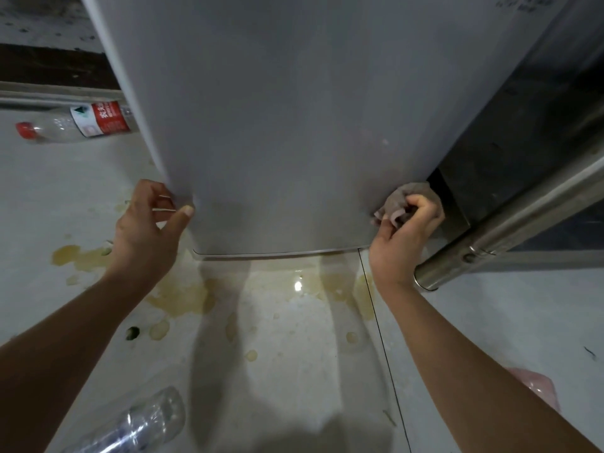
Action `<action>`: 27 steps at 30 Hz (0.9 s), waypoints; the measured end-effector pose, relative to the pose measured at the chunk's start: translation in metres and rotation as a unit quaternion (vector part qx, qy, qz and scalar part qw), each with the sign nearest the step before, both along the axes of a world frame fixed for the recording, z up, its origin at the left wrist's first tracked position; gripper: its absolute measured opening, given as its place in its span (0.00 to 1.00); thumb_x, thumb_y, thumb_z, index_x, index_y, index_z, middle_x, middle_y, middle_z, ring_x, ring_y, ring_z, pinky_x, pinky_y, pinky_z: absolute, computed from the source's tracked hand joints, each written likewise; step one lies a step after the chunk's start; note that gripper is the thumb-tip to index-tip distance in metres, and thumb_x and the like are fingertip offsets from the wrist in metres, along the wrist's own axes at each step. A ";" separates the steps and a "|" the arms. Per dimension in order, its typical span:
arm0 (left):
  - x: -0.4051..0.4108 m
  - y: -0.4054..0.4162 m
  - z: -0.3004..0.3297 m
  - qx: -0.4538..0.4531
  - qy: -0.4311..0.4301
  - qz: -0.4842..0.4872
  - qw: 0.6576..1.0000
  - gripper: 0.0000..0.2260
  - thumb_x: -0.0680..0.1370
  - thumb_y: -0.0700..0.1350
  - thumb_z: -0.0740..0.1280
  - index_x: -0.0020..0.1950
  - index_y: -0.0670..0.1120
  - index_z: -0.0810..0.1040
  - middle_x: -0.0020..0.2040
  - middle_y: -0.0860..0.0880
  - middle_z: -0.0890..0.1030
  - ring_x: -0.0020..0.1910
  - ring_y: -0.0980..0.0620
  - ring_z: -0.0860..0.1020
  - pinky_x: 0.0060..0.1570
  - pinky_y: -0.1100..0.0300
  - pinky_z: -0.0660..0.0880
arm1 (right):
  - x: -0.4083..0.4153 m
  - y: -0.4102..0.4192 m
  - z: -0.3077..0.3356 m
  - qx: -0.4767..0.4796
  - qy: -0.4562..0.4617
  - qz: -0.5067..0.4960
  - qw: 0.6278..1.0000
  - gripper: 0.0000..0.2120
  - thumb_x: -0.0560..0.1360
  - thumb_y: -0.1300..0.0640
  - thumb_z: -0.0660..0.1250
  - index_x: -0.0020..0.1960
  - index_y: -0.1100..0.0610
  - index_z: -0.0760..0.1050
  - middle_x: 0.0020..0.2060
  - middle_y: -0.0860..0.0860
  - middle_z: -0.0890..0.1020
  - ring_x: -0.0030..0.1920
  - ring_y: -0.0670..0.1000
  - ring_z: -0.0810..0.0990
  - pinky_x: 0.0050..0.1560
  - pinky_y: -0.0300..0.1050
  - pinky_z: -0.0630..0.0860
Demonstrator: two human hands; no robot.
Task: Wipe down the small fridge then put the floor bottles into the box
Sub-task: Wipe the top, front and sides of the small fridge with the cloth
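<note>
Head view, one fridge point(294, 125), two floor bottles point(75, 124) point(143, 423), right grip point(405, 233) clutching cloth point(405, 197), left grip point(147, 230) seemingly pinching fridge edge.

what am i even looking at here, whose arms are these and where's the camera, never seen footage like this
There is no machine here. The one picture comes from a wide-angle camera worn on a person's head, looking forward and down, so the two bare arms coming up from the bottom are that person's own.

The big grey panel in front is the small fridge, standing on a pale tiled floor with yellowish spill stains.

The left hand curls round the fridge's lower left edge. The right hand grips a bunched brownish cloth against the lower right corner, for wiping.

Two plastic bottles lie on their sides on the floor: a red-capped bottle with a red label to the left of the fridge, and a clear bottle at the bottom left. A metal tube runs slantwise on the right.
</note>
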State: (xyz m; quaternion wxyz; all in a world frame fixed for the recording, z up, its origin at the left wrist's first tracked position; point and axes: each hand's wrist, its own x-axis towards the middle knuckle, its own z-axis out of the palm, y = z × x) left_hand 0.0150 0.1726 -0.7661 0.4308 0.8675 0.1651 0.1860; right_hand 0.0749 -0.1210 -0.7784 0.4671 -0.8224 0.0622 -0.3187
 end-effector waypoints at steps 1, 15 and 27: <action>0.001 0.000 -0.001 -0.002 0.001 -0.001 1.000 0.08 0.77 0.46 0.65 0.50 0.50 0.67 0.46 0.51 0.76 0.44 0.51 0.77 0.44 0.51 0.75 | 0.001 0.000 -0.008 0.003 0.017 -0.009 1.000 0.18 0.71 0.76 0.62 0.58 0.62 0.66 0.64 0.62 0.65 0.54 0.56 0.77 0.52 0.40 0.79; 0.001 0.002 -0.004 0.031 -0.011 -0.004 0.999 0.09 0.76 0.45 0.66 0.49 0.52 0.65 0.39 0.60 0.73 0.40 0.55 0.76 0.42 0.57 0.69 | -0.019 0.094 -0.049 0.097 0.124 -0.032 0.987 0.12 0.71 0.73 0.55 0.46 0.57 0.61 0.44 0.55 0.69 0.34 0.51 0.68 0.34 0.43 0.72; 0.002 0.009 -0.001 0.055 -0.003 -0.030 0.998 0.09 0.76 0.46 0.67 0.49 0.49 0.67 0.42 0.54 0.76 0.39 0.56 0.75 0.42 0.59 0.67 | -0.008 0.048 -0.058 0.042 0.110 -0.048 0.992 0.18 0.70 0.77 0.54 0.44 0.53 0.62 0.42 0.51 0.68 0.31 0.47 0.69 0.34 0.36 0.71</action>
